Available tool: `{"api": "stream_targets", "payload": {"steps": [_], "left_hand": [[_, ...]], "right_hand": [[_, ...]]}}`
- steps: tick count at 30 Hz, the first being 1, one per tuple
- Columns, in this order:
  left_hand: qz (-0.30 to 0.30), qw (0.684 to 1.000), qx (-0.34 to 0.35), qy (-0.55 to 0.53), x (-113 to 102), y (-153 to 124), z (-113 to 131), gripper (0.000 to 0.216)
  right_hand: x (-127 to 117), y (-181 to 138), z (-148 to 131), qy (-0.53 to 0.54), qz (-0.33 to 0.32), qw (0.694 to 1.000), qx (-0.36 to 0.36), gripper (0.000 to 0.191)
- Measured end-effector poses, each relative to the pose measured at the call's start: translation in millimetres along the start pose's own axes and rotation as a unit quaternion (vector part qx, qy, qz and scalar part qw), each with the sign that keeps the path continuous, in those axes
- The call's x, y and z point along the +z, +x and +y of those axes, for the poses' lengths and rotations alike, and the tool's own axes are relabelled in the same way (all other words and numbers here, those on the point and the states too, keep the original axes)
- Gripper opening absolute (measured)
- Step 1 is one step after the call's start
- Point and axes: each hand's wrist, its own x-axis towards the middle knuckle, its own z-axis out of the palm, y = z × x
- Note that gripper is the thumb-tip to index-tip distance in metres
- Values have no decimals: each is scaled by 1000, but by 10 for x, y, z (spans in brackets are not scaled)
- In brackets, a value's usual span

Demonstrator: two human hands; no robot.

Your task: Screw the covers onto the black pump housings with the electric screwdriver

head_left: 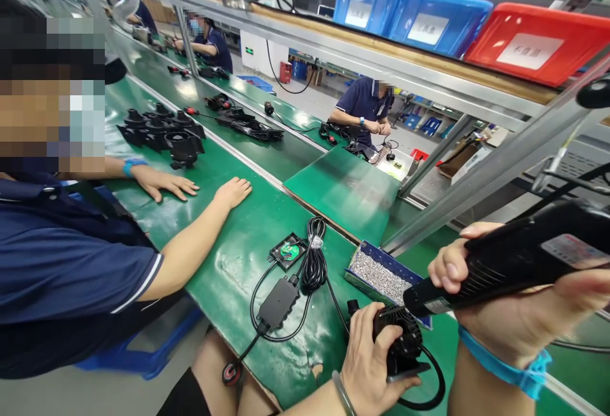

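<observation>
My left hand point(369, 355) is wrapped round a black finned pump-like housing point(405, 333) at the front edge of the green bench. In my right hand point(495, 301) is a black electric screwdriver point(534, 254), tilted so that its bit points down at the top of the housing. Whether the bit touches a screw there, I cannot tell. A blue tray of small metal screws point(381, 276) lies just behind the housing. To its left are a coiled black cable point(315, 257), a black control box point(279, 305) and a small square case with a green circuit board point(289, 251).
A co-worker sits on my left, both hands point(231, 194) resting on the green bench point(229, 244). Several black housings point(164, 133) stand beyond that arm. A metal frame post crosses at right; blue bins point(438, 22) and a red bin point(538, 44) sit on the shelf above.
</observation>
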Motion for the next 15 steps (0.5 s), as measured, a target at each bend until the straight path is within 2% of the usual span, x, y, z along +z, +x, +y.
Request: {"api": "stream_targets", "payload": {"steps": [8,12,15], "left_hand": [[22,999,10,28,-24,42,39,61],[32,999,11,27,-3,31,45,62],[14,1000,2,19,-3,5,-3,64]], "right_hand": [[4,1,16,7,-19,1000,24,72],[-11,6,77,23,-17,1000,7,68],[-52,5,100,22,-49,998,-14,69]]}}
